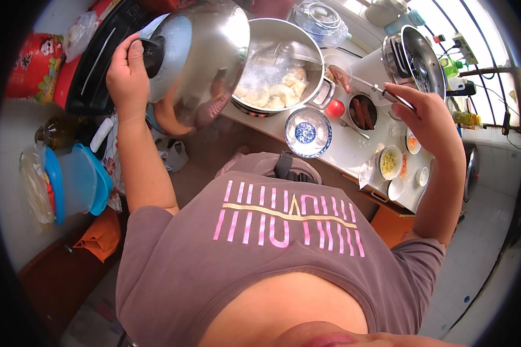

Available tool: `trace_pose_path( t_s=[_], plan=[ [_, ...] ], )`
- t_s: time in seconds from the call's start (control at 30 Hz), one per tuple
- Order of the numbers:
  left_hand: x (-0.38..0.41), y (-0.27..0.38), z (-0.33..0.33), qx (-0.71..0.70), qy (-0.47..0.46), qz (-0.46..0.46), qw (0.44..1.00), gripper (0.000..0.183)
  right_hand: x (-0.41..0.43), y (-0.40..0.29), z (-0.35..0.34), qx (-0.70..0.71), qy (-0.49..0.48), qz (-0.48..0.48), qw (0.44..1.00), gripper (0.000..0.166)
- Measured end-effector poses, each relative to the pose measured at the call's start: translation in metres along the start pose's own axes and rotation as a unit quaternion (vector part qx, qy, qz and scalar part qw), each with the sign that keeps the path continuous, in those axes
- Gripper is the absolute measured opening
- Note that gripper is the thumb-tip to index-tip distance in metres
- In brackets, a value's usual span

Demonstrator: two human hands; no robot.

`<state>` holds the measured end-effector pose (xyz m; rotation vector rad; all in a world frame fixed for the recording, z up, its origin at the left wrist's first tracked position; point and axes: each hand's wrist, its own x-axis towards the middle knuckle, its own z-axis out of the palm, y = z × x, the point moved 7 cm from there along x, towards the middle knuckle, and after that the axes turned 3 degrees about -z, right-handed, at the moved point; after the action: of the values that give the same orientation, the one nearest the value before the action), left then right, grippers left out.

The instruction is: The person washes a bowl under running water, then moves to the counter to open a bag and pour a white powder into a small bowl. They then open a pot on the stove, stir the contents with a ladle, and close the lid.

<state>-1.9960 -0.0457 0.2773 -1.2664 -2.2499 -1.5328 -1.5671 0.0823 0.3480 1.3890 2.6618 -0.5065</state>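
Observation:
My left hand [130, 78] grips the black knob of a large shiny metal lid [215, 60], held tilted up beside the pot. A wide two-tone pot [316, 52] holds pale dumplings [286, 91] in bubbling, foamy water. Its base stands on a cooker with small red lights. In my right hand [425, 112] is the handle of a long metal ladle or skimmer [360, 80]; its head reaches over the pot's far right side, partly blurred by steam. At the counter's front edge, a blue-and-white patterned bowl [291, 143] sits just below the pot.
Right of the bowl are a tomato [334, 108] and a dark bowl [351, 117] of sausage-like pieces. Small bowls with chopped yellow food [389, 162] stand farther right. A steel pan [423, 65] rises behind my right hand. Blue-lidded plastic containers [74, 182] are at left.

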Motion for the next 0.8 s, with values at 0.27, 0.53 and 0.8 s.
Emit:
trace_pose_path(
  t_s=[0.27, 0.53, 0.8],
  plan=[
    [-0.012, 0.047, 0.085, 0.005, -0.074, 0.162, 0.984, 0.025, -0.059, 0.057, 0.034, 0.22, 0.166, 0.136, 0.951, 0.036],
    [-0.04, 0.08, 0.19, 0.047, -0.132, 0.283, 0.949, 0.028, -0.131, 0.066, 0.063, 0.346, 0.263, 0.184, 0.881, 0.038],
    [-0.061, 0.089, 0.236, 0.089, -0.179, 0.293, 0.935, 0.028, -0.164, 0.06, 0.087, 0.44, 0.299, 0.208, 0.821, 0.038]
  ],
)
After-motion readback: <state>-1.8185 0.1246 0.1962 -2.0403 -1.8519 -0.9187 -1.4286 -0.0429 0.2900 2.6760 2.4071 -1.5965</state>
